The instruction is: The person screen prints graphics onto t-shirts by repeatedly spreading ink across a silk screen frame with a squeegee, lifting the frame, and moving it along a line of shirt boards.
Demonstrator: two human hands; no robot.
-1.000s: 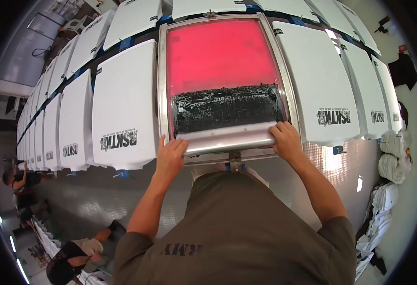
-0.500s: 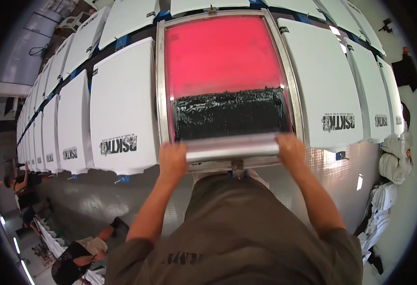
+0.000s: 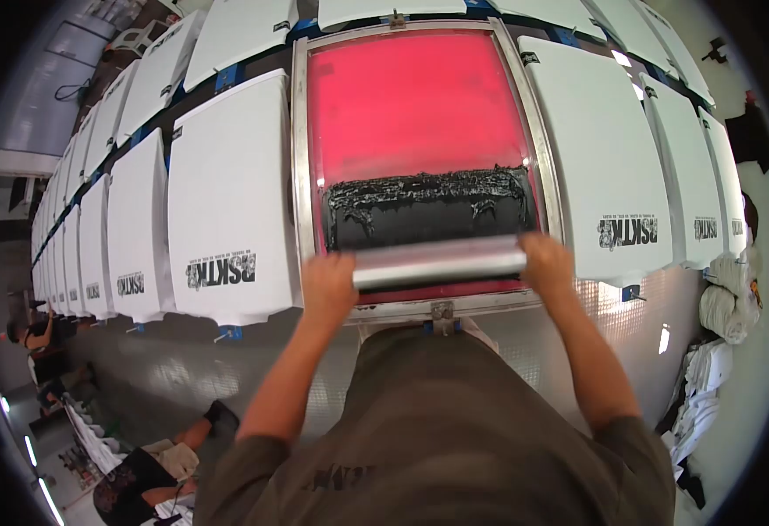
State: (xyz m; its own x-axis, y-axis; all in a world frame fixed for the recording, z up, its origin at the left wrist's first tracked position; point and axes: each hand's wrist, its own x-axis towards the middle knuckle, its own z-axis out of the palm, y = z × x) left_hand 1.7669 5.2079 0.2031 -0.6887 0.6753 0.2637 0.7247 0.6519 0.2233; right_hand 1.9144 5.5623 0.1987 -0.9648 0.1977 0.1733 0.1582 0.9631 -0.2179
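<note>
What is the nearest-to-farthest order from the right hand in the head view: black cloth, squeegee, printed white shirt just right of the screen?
1. Squeegee: its right end in the right hand.
2. Printed white shirt: just right of the screen.
3. Black cloth: far right.

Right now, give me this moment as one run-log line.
left hand: grips metal bar, left end | right hand: grips right end | black ink: on pink screen, beyond metal bar
</note>
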